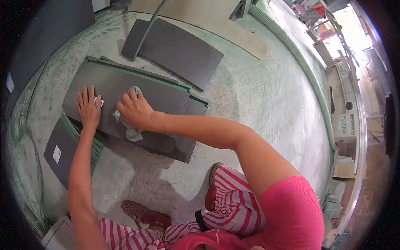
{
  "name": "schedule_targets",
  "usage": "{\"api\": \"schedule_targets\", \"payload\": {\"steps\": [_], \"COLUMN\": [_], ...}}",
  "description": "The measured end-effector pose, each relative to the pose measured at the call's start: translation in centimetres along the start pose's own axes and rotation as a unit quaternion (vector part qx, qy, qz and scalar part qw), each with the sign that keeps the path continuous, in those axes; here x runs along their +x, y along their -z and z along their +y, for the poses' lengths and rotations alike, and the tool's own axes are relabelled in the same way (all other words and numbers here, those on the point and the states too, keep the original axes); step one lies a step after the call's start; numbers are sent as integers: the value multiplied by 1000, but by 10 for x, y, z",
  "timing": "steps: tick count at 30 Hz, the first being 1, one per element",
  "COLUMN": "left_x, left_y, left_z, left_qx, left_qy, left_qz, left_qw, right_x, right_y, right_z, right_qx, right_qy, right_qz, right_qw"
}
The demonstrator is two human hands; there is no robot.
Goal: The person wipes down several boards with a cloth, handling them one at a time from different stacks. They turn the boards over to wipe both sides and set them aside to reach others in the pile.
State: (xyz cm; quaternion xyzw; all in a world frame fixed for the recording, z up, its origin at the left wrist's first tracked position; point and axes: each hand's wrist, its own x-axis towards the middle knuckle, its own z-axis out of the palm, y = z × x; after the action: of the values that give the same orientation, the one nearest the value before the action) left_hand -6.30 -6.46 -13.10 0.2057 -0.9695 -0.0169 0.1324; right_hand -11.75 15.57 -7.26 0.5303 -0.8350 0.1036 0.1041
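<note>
My right hand (137, 111) is closed around a crumpled pale grey cloth (133, 134), pressed on the top dark grey panel (162, 100) of a low stack. Parts of the cloth stick out above and below my fingers. Flat on the same panel, to the left, my left hand (88, 110) rests with its fingers spread. A small white label (99, 101) shows partly under its thumb side. Green edges are visible along the far side of the stack.
Another dark panel (181, 52) lies beyond the stack, with a curved strip (150, 29) across it. A panel with a white sticker (56, 154) is at lower left. A ribbed hose (291, 46) and a machine (345, 125) stand right. A person (318, 11) is far off.
</note>
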Motion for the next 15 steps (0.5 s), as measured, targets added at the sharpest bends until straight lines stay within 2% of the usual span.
{"api": "schedule_targets", "payload": {"steps": [1, 5, 8, 10, 12, 13, 15], "left_x": [0, 0, 1, 1, 0, -1, -1], "left_y": [0, 3, 2, -3, -5, -5, -8], "left_z": [0, -1, 1, -4, -7, -8, -12], "left_qx": [3, 17, 22, 28, 36, 32, 28], "left_qy": [0, -1, -4, -13, -14, -21, -30], "left_qz": [-2, -12, -16, 2, 1, 6, 10], "left_qw": [1000, 1000, 1000, 1000, 999, 999, 999], "right_x": [-7, -22, -4, 17, 41, 50, 63], "right_y": [5, 7, 6, -8, -28, -28, -27], "right_z": [-5, -23, -19, -15, -12, -12, -11], "right_qx": [3, 27, 30, 20, 31, 34, 62], "right_qy": [5, 37, 52, 39, -17, -17, -49], "right_qz": [-73, -64, -55, -25, 56, 57, 0], "right_qw": [997, 997, 997, 999, 998, 998, 997]}}
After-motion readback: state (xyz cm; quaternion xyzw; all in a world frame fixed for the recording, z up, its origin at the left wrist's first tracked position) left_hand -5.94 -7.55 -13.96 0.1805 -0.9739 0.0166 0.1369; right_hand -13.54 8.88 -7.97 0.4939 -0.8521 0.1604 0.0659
